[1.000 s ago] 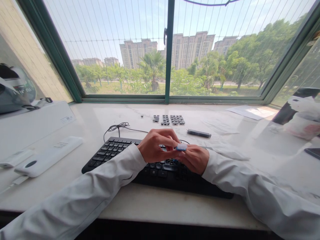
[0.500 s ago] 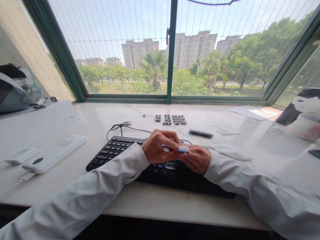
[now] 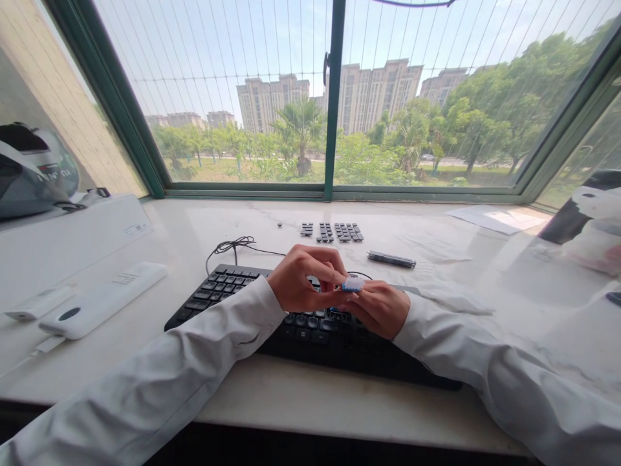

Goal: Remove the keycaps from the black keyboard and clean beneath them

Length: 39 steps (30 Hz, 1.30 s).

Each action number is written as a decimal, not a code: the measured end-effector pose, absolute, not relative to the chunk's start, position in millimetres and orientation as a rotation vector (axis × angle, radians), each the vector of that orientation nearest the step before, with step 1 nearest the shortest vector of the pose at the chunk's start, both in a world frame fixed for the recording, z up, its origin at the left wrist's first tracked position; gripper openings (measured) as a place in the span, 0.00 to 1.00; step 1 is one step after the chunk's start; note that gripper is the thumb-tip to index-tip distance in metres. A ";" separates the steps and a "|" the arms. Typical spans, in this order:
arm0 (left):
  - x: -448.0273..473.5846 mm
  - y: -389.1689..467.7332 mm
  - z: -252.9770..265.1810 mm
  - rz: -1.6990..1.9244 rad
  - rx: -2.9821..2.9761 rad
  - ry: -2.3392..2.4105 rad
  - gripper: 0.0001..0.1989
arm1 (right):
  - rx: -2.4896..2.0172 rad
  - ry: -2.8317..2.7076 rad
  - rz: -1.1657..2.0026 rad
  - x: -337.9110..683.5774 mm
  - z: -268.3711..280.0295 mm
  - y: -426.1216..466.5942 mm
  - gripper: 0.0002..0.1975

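Brush (image 3: 353, 285) above keyboard (image 3: 310, 336); counter strip (image 3: 349, 404) before front edge; gap to keycaps (image 3: 348, 232).

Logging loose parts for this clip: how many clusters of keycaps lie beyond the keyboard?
3, in a row: left cluster, middle cluster, right cluster; one lone keycap sits farther left.

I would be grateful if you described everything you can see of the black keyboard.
The keyboard is wide and black, apparently plastic, lying on the pale countertop with its right end nearer the viewer. Rows of keys fill its left part; near the right hand some caps seem missing. That hand and the left hand hide much of its middle; whether they touch it is unclear. A dark cable lies bunched beyond its far edge.
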<state>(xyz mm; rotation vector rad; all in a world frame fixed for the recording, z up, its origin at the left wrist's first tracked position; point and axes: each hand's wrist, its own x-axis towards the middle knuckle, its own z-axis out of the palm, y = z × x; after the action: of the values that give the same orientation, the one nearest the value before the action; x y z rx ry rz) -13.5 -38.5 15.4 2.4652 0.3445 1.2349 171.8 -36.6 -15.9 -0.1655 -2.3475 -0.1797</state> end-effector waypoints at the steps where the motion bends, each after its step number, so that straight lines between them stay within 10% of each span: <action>1: -13.9 -38.3 15.5 1.223 2.470 0.345 0.04 | -0.169 -2.362 -0.162 172.1 -16.6 -36.2 0.07; 39: -16.1 -40.6 18.9 1.167 2.507 0.371 0.06 | -0.127 -2.403 -0.201 172.5 -20.0 -35.7 0.05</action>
<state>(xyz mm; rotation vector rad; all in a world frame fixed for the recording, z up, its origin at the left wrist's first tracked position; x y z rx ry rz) -16.1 -40.6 18.9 2.5068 0.3706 1.1669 172.5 -35.7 -20.0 -0.1272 -2.4031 -0.2014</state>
